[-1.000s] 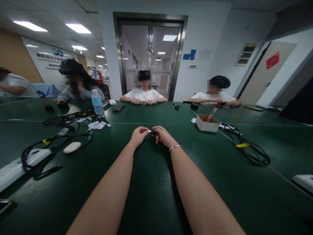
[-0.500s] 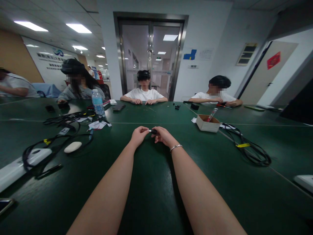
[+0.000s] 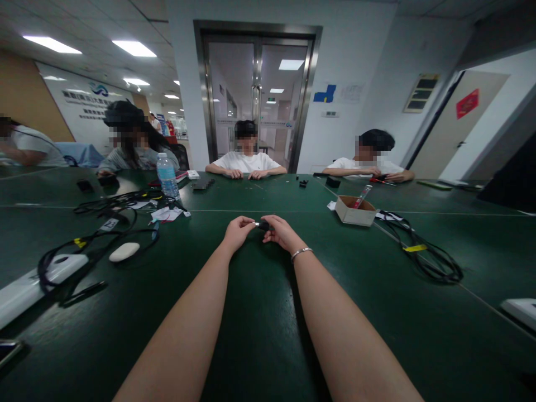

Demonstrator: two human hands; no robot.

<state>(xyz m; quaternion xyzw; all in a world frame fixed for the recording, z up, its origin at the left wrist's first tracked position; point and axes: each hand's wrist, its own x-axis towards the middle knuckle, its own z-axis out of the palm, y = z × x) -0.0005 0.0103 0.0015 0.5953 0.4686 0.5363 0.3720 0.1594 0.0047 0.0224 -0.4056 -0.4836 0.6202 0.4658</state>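
Note:
Just above the green table, both hands meet at a small black object with a bright silvery end. My left hand is closed in a pinch at the silvery end. Thumb and fingers of my right hand, with a bracelet at the wrist, are closed around the black part. The object is mostly covered by fingers, and its exact kind is too small to make out.
Left of my arms lie black cables, a white computer mouse, a power strip and a water bottle. To the right are a small box and a coiled cable. Several people sit across the table.
My right-hand fingers have shifted slightly around the black part. The left hand keeps its pinch in the same place.

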